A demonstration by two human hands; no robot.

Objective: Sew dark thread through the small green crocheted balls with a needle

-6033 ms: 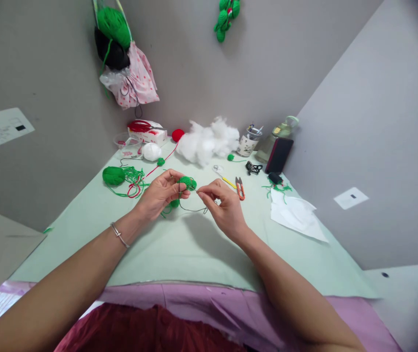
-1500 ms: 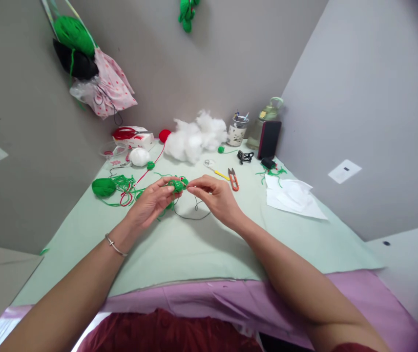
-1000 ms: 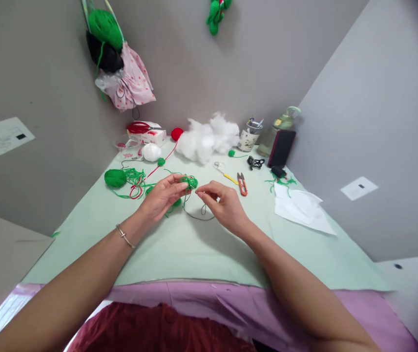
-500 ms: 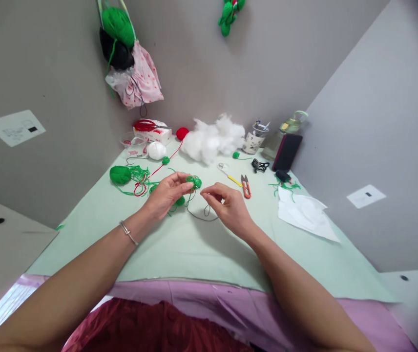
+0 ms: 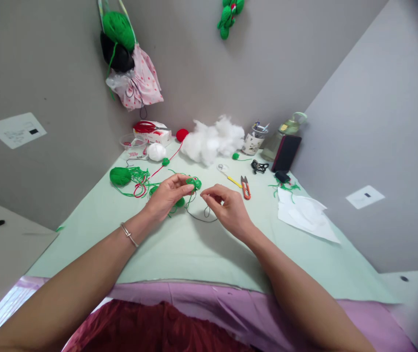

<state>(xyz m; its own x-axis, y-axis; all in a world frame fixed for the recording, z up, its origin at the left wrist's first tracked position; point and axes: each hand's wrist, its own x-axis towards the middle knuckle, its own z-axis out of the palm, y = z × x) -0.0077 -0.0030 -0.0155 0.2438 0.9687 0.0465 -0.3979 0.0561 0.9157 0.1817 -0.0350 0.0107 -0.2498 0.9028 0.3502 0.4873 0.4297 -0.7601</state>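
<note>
My left hand (image 5: 170,193) pinches a small green crocheted piece (image 5: 196,183) between thumb and fingertips, above the table. Dark thread (image 5: 198,218) hangs from that piece and loops across to below my right hand (image 5: 228,208). The right thumb and forefinger are pressed together just right of the green piece, apart from it; whatever is between them is too small to make out. Partly hidden behind and under my left hand lie more green crocheted pieces (image 5: 180,202) with loose yarn tails.
At left lie a green yarn ball (image 5: 120,175) and a white ball (image 5: 156,152). White stuffing (image 5: 213,141) is heaped at the back. Orange thread snips (image 5: 245,187), a yellow-handled hook (image 5: 234,182), a black claw clip (image 5: 260,166), a phone (image 5: 287,153) and white paper (image 5: 304,215) lie or stand rightward.
Both hands keep almost the same pose. The green piece has turned slightly in my left fingers, and the whole view has shifted a little.
</note>
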